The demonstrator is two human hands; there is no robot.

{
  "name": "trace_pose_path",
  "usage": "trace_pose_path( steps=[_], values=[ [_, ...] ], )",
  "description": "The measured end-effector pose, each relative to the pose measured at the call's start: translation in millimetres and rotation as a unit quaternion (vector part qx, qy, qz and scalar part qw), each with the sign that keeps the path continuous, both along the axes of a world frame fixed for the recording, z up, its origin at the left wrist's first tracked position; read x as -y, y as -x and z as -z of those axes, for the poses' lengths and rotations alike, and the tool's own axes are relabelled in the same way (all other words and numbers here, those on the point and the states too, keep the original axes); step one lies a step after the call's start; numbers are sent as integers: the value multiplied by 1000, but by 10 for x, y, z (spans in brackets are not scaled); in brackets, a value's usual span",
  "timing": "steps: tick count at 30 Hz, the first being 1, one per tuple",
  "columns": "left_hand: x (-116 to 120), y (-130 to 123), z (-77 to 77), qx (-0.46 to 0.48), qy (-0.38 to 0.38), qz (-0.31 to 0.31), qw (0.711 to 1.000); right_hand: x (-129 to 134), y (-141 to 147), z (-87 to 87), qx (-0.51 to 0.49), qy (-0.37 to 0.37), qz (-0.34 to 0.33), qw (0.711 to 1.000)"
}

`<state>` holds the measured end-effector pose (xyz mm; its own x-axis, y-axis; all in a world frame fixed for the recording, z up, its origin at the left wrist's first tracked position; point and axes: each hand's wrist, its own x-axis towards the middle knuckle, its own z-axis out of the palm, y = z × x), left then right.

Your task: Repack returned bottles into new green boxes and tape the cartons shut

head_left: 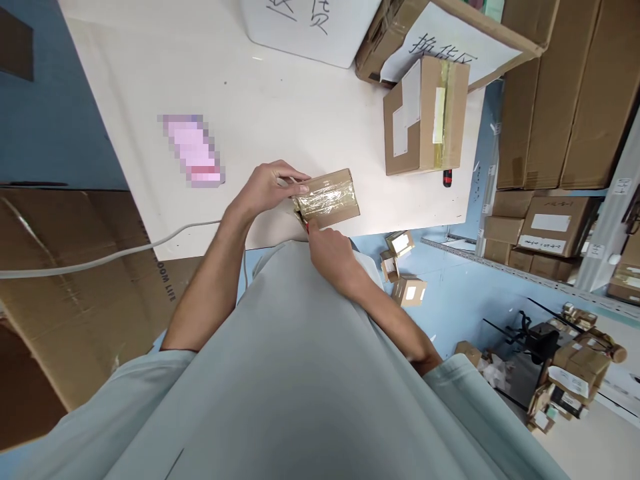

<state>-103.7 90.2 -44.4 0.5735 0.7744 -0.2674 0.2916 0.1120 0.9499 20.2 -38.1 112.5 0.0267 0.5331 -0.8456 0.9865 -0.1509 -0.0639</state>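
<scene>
Small box (327, 200), brown, wrapped in shiny tape, is at the near edge of the white table (280, 120), around mid-width. Left hand (273, 188) is on its left end, thumb and fingers gripping the far corner. Right hand (331, 255) is at the near left corner, fingers curled closed around a red object (307, 227); only a bit of it shows, so can't tell what it is. Left end of the box looks ragged, with a dark gap by the right fingertips.

Rest of table: blurred-out pink item (194, 152) on the left, apart from both hands. White bin (310, 27) with handwriting at the far edge. Right of it, open carton (450, 43) with a handwritten sheet; taped carton (425, 117) with labels sits just in front. Black-and-red item (447, 178) lies by its near side. White cable (110, 259) comes in from the left and passes behind the left forearm.
</scene>
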Motion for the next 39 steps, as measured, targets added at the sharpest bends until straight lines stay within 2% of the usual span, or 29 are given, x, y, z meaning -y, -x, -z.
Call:
trace_pose_path(
  steps=[6, 9, 12, 16, 20, 24, 30, 39],
  values=[
    [-9, -21, -80, -23, -19, 1, 1000, 5, -67, 189, -43, -55, -21, 997],
    [11, 6, -87, -30, -33, 8, 999, 147, -277, 131, -66, -58, -16, 996],
    [73, -9, -155, -61, -65, 6, 996, 318, -635, -30, -67, -78, 24, 994],
    [290, -298, -364, -113, -165, -15, 980, 441, -1134, -172, -6, -143, 126, 982],
    [587, -759, -482, -117, -220, 22, 968, 405, -1388, -87, -2, -183, 174, 968],
    [748, -967, -397, -131, -242, 26, 961, 282, -1369, 66, -18, -186, 163, 969],
    [759, -928, -247, -123, -250, 18, 960, 49, -1241, 212, -6, -157, 144, 977],
    [766, -907, -167, -98, -252, 20, 963, -148, -902, 198, 103, -101, 113, 983]
  ],
)
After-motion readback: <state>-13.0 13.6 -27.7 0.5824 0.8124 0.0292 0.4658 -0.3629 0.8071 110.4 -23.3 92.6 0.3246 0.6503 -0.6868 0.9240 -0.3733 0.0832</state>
